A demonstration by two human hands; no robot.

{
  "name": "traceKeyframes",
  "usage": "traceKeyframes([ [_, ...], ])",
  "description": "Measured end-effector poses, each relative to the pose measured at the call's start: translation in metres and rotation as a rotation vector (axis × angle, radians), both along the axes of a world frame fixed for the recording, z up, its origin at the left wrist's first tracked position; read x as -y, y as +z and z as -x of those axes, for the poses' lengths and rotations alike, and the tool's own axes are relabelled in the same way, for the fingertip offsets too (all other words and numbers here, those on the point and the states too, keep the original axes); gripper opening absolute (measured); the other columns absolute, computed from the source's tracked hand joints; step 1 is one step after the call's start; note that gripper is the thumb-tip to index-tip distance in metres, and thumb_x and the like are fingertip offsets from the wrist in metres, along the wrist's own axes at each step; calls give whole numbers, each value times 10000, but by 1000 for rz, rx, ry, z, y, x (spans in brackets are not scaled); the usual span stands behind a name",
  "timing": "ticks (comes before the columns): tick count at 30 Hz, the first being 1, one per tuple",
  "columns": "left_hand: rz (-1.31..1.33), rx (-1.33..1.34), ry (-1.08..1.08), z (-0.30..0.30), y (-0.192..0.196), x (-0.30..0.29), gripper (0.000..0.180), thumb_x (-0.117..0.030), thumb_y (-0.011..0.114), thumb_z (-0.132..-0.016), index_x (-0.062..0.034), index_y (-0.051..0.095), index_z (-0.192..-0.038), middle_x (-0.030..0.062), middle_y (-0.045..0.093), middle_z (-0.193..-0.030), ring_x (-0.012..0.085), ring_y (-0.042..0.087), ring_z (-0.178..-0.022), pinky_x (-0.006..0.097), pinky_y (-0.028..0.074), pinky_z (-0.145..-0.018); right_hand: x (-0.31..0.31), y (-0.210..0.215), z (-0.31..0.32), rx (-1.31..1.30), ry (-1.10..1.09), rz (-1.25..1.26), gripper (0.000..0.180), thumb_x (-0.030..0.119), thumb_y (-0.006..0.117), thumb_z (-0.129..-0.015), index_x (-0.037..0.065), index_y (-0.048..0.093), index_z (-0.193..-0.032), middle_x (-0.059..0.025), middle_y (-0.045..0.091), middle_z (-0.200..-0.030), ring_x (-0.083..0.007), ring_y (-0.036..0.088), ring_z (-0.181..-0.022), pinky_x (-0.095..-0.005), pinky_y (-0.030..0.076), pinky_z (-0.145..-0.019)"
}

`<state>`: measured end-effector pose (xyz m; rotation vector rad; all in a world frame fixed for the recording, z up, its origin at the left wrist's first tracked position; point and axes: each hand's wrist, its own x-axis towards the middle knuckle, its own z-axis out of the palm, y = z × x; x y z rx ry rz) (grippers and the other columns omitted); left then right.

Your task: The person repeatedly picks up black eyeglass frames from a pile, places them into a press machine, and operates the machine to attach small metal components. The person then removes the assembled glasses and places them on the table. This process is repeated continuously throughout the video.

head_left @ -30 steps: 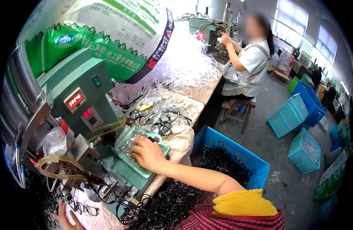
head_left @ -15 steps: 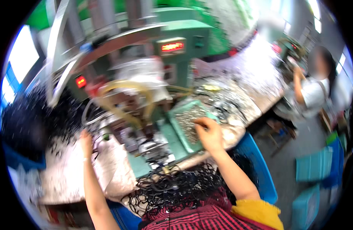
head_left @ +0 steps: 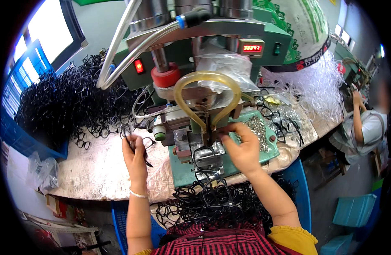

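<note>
A green bench press machine (head_left: 187,170) stands in front of me. My left hand (head_left: 135,157) is closed around a thin black plastic frame (head_left: 148,143), which looks like an eyeglass frame, just left of the machine. Another black frame (head_left: 198,158) rests at the metal fixture below the press head. At the right of that head, my right hand (head_left: 243,148) has its fingers bent together, the tips close to the two lower ends of the yellowish tube loop (head_left: 208,76). Whatever those fingertips hold is too small to see. Beside that hand, small metal parts (head_left: 260,134) fill a green tray.
Black frames heap up on the left of the bench (head_left: 85,174) and in a blue crate (head_left: 34,136). More black frames (head_left: 216,199) pile before my lap. Clear plastic pieces (head_left: 308,80) mound at the far right. A person (head_left: 369,127) works there.
My right hand has moved from the tray of metal parts to the press head. The view has swung left and steadied. My left hand now shows the black frame in its fingers.
</note>
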<state>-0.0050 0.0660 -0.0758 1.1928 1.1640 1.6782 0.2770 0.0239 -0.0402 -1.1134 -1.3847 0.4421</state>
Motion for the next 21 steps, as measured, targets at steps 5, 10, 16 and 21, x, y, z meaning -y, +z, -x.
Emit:
traceKeyframes([
  [5,197,461,-170,-18,-19,37,308,-366,358,-1061,-95,481,-984,145,629,-804,244,592,-684,349,519,-674,14,-8,18,-271,25,59,334,12,697,-814,-5,576,-1125,-59,655,-902,-139,615,-892,-270,466,-847],
  [10,-435,240,-455,-51,90,63,254,-302,295,-1048,-72,390,-994,213,676,-813,255,624,-696,347,529,-696,11,2,22,-450,221,98,460,3,692,-828,-36,486,-1238,-64,663,-946,-127,606,-955,-262,449,-901],
  [16,-576,-412,-90,-79,123,52,171,-210,298,-1006,-51,352,-969,228,679,-808,214,599,-677,314,498,-721,39,24,36,-546,286,133,585,-17,649,-848,-47,381,-1368,-153,625,-1175,-177,598,-1103,-299,441,-966],
  [21,312,281,-980,-76,92,100,265,-299,350,-999,-45,407,-949,282,665,-781,260,578,-523,308,505,-505,38,1,-31,370,-127,48,308,135,697,-786,94,703,-1091,-203,575,-1285,-394,512,-1236,-474,396,-1056],
])
